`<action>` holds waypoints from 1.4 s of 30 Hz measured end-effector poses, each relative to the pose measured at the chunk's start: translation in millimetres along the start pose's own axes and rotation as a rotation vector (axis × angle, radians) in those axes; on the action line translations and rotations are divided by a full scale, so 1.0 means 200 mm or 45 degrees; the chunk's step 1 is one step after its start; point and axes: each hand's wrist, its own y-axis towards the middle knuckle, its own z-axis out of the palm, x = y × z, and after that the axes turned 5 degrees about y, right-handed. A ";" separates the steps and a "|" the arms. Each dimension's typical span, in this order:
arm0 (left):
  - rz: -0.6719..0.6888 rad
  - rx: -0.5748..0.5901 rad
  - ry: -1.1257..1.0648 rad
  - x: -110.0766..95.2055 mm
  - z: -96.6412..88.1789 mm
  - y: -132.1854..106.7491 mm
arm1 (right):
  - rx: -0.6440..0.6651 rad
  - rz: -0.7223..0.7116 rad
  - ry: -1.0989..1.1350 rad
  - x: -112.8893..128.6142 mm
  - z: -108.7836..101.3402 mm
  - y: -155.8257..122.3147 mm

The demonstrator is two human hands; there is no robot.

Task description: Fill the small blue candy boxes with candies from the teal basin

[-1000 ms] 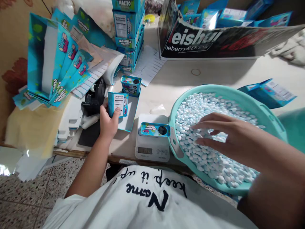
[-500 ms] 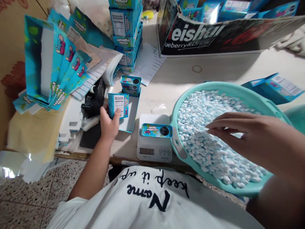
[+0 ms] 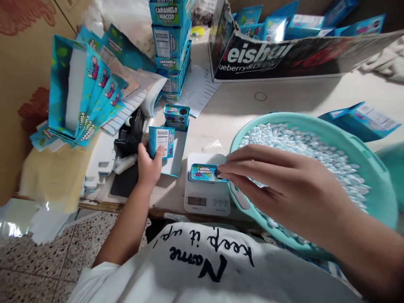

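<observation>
A blue box is clasped by the left grip; the right grip is nearly closed over one end of the tin on the scale, whether anything is pinched cannot be told

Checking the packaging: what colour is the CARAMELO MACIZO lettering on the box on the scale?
White on the box; the head view shows it best.

Two hands: one left hand, one right hand; at least one labelled pack; one scale bearing one small tin; one open tray; one teal basin; white candies, too many to count; one black carton with at least five blue boxes; one rubber band; four pink logos at the left
</observation>
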 end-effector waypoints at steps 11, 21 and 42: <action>0.001 0.005 0.013 0.02 0.00 0.01 | -0.118 -0.077 -0.028 -0.02 0.02 -0.03; 0.066 0.005 0.055 0.00 0.00 0.01 | -0.061 -0.029 -0.008 -0.05 0.01 -0.05; 0.035 0.023 0.045 -0.01 0.00 0.01 | 0.006 0.016 0.109 -0.09 0.04 -0.06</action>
